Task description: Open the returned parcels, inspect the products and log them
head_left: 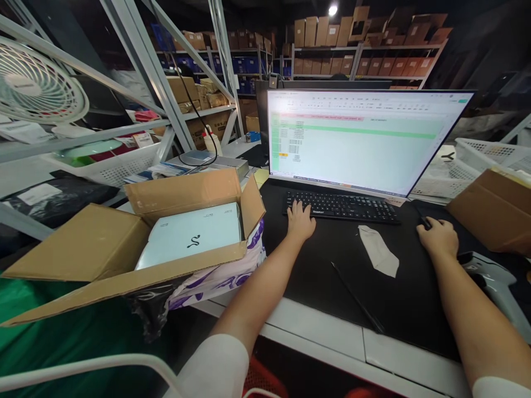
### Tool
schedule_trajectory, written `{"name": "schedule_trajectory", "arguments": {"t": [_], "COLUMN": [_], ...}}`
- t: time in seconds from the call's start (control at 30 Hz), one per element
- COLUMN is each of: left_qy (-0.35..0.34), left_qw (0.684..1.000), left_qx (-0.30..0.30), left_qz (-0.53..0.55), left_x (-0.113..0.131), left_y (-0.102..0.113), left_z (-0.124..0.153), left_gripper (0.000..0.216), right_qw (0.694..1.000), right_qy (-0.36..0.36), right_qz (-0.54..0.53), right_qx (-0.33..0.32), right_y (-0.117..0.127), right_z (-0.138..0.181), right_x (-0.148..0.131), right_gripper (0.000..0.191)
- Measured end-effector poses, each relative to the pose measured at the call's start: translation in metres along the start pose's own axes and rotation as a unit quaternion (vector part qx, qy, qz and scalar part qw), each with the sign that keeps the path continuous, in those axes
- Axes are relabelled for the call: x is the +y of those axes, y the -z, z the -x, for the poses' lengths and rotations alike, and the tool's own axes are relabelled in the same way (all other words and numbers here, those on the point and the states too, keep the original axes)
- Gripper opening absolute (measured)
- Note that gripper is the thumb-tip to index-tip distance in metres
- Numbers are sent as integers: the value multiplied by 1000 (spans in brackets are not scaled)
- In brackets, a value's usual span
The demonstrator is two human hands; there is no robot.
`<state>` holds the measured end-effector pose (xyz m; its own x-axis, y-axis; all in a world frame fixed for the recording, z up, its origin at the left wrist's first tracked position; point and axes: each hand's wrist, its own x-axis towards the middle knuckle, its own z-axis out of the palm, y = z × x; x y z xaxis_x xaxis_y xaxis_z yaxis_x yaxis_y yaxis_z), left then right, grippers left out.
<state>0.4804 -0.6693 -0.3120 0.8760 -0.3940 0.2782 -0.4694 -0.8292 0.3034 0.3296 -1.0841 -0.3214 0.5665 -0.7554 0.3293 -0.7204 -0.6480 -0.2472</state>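
My left hand rests with its fingers laid flat on the left end of a black keyboard. My right hand is curled over a black mouse on the dark desk mat. A wide monitor behind the keyboard shows a spreadsheet with green rows. A crumpled white slip of paper lies on the mat between my hands.
An open cardboard box holding a pale flat package sits at the left on purple-printed bags. A grey barcode scanner and another carton are at the right. White baskets, a fan and shelving surround the desk.
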Motion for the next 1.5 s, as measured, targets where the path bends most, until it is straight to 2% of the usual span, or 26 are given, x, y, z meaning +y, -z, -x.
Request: {"name": "schedule_trajectory", "arguments": {"t": [0.27, 1.1, 1.5], "left_qy": [-11, -12, -11], "left_qw": [1000, 1000, 1000], "left_qx": [-19, 1, -18], "left_qz": [-5, -7, 3], "left_x": [1, 3, 5], "left_y": [1, 3, 7], "left_z": [0, 4, 4], "left_gripper": [65, 61, 66], "right_qw": [1000, 1000, 1000], "right_qy": [-8, 7, -7], "right_qz": [0, 3, 6], "right_qx": [3, 22, 21], "right_y": [-1, -4, -2], "right_z": [1, -2, 0], "right_x": [2, 2, 0], "right_gripper": [57, 54, 55]}}
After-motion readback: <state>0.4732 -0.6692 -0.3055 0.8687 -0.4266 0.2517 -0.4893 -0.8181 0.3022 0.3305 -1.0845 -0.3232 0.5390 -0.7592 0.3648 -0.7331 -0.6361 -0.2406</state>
